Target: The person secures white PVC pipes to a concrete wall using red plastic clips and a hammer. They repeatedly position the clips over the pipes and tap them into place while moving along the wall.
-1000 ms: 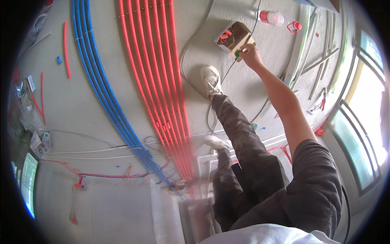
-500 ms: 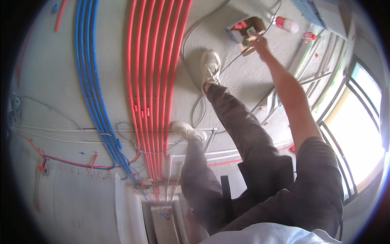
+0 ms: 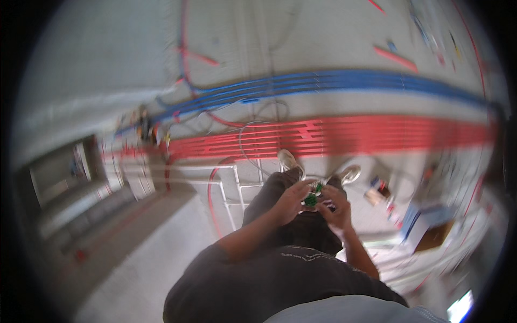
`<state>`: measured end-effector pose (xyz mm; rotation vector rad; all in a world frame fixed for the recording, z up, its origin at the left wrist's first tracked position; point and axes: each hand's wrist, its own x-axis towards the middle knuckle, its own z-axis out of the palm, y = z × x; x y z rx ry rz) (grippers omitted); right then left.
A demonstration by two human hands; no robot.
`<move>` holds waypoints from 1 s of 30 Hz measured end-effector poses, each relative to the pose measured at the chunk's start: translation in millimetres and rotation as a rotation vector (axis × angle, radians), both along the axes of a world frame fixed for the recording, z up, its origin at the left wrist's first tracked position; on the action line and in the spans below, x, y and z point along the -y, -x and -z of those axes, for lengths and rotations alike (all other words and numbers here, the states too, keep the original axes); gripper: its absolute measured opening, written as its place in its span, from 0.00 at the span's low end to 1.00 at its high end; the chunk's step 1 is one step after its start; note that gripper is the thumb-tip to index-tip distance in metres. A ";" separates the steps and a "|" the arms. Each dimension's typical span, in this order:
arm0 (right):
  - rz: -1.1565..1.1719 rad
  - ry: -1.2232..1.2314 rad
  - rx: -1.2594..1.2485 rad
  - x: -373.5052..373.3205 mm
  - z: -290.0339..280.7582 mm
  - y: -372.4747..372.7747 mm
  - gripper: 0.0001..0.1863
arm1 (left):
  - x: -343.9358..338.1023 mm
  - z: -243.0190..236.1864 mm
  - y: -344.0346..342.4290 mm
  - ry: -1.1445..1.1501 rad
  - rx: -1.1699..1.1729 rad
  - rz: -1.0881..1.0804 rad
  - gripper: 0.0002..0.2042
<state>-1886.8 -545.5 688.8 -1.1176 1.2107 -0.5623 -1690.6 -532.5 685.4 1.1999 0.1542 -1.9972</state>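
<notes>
Both hands are together in front of my dark trousers, around small green pieces (image 3: 311, 199) whose exact kind I cannot make out. My left hand (image 3: 292, 201) has its fingers curled on the green pieces from the left. My right hand (image 3: 335, 211) grips at them from the right, with a small dark part by its fingers, too small to name. My two light sneakers (image 3: 287, 160) stand on the concrete floor below, just short of the red pipes (image 3: 366, 132).
Blue pipes (image 3: 355, 79) run beside the red ones. White pipes (image 3: 231, 173) and loose cables lie near my feet. A small open box (image 3: 375, 195) is on the floor to the right, near a larger box (image 3: 431, 237). The surroundings are blurred by motion.
My view has swung round, so the pipes now run across it. My right hand has lifted green pieces from the small floor box to waist level, where my left hand has joined it.
</notes>
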 end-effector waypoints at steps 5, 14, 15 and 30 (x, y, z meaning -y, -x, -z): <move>-0.025 0.111 0.057 29.6 -67.6 -152.1 0.07 | -13.5 -34.7 -129.2 0.183 0.057 -0.115 0.13; -0.453 -0.298 0.323 136.9 -129.7 -395.1 0.23 | 14.9 -119.8 -345.9 0.228 0.608 -0.226 0.09; -0.511 -0.316 0.375 145.8 -132.3 -427.5 0.25 | 17.0 -124.7 -370.5 0.191 0.627 -0.256 0.09; -1.595 -0.454 0.072 136.6 -161.6 -926.5 0.16 | -38.7 -186.1 -695.8 -0.278 1.152 -0.996 0.11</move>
